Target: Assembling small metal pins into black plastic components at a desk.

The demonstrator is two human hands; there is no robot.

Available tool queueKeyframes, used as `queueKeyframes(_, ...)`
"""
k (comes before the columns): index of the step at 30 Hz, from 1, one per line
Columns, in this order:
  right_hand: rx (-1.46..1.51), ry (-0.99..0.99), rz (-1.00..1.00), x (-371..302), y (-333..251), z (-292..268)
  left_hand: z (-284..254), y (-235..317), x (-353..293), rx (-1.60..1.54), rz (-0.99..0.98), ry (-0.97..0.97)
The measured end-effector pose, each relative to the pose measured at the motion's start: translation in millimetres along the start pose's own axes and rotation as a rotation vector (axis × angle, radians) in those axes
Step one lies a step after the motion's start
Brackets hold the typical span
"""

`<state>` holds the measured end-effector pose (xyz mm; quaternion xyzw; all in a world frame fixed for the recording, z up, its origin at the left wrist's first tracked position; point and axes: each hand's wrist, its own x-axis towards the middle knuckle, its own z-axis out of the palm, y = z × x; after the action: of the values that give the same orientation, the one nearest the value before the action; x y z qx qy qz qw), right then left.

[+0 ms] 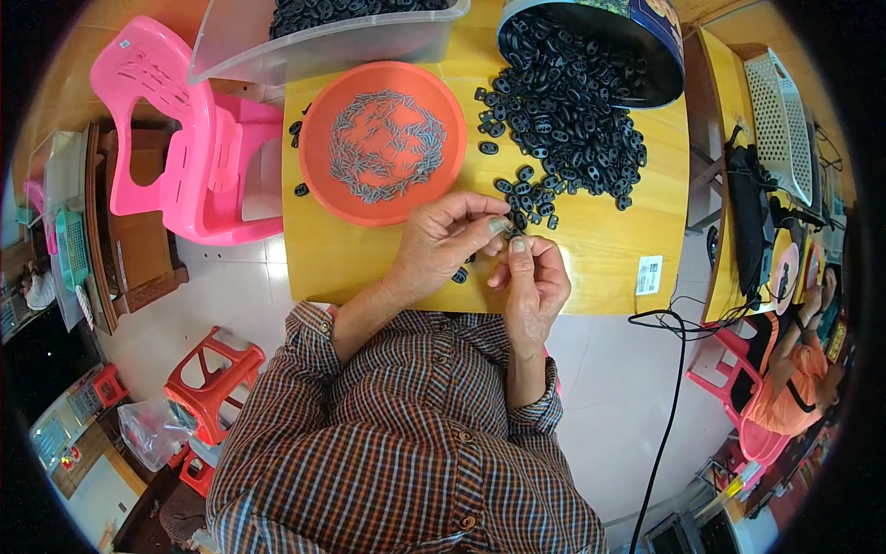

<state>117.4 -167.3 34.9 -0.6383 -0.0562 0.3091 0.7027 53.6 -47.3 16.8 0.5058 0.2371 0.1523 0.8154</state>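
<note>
Both hands meet above the near part of the yellow table. My left hand pinches with thumb and index finger at a small black plastic piece. My right hand grips the same piece from the other side, thumb on top. The fingertips hide most of it, and whether a screw is in it I cannot make out. Loose black oval pieces with two holes lie just beyond the fingers. Several more are partly hidden under my hands. Left of them, an orange-red plate holds many small grey screws.
A tipped round tub spills a large heap of black pieces over the table. A clear bin of similar pieces stands at the far left. A pink chair is to the left. At right, a black cable hangs; a person sits beyond.
</note>
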Motion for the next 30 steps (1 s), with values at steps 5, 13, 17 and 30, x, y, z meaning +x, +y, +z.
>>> queueKeyframes(5,0.014,-0.009,0.015,0,1,-1,3,-1,1,-0.028,0.005,0.03)
queueKeyframes(13,0.011,0.014,0.012,-1,-3,6,2,-1,0,0.005,0.023,0.018)
queueKeyframes(17,-0.022,0.031,0.012,-1,2,-2,5,4,0,0.032,0.001,0.047)
queueKeyframes(30,-0.075,0.288,-0.044,11,-1,-35,3,0,8,0.898,0.481,-0.007)
